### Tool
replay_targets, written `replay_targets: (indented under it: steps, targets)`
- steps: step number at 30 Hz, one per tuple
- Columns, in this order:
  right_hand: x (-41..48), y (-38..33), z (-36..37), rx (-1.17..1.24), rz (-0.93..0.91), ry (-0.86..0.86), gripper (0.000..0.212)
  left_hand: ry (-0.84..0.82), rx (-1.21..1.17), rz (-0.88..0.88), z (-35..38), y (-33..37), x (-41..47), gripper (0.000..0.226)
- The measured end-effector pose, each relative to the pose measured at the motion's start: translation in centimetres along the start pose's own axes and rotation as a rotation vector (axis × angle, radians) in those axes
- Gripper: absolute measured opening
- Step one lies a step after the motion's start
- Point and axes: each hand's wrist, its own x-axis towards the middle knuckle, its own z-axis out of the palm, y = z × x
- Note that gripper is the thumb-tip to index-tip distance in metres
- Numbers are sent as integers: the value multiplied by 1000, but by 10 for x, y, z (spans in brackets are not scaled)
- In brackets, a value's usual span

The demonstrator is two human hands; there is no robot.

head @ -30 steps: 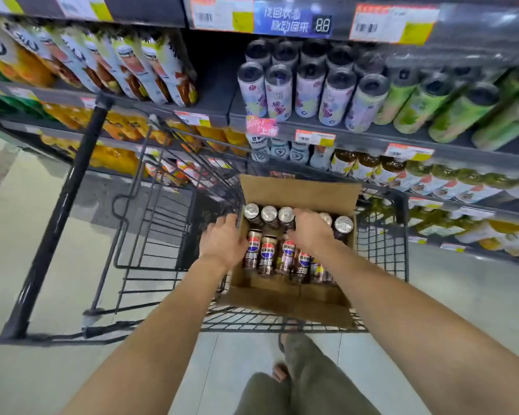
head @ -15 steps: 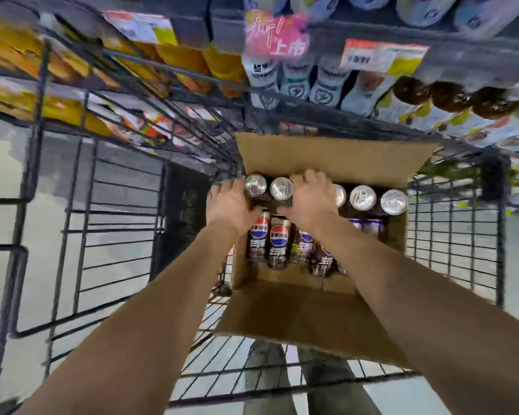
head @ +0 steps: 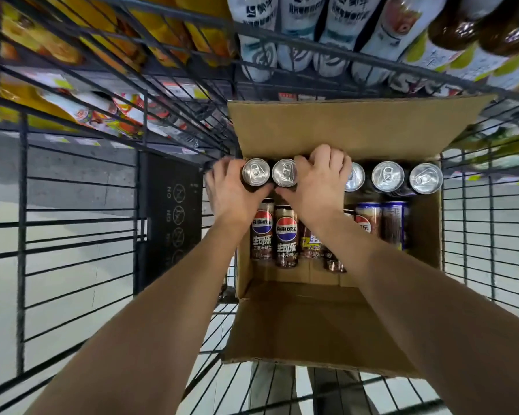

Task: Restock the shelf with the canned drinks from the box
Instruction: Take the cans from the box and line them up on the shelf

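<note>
Left hand (head: pixel 228 193): wraps the far-left can (head: pixel 256 172).
Right hand (head: pixel 318 181): clutches the next can (head: pixel 284 172) over.
Cans: upright in the open cardboard box (head: pixel 336 124), inside a wire cart (head: pixel 81 223).

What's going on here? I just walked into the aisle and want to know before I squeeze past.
A person is unpacking canned cola from an open cardboard box sitting in a wire cart. The left hand wraps the leftmost upright can, and the right hand covers the cans beside it. Nothing has left the box yet; more cans lie on their sides below.
</note>
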Motion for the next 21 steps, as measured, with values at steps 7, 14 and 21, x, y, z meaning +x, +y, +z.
replay_targets:
  steps: [7,14,21]
  targets:
    - [-7,10,-32,234,-58,42,58,29,-106,90,-31,14,-12,61]
    - [-28,-3,-129,721,83,-61,56,54,-361,73,-116,65,-44,51]
    - [-52,-10,-248,1121,191,133,48,35,-469,278,-205,130,-69,49]
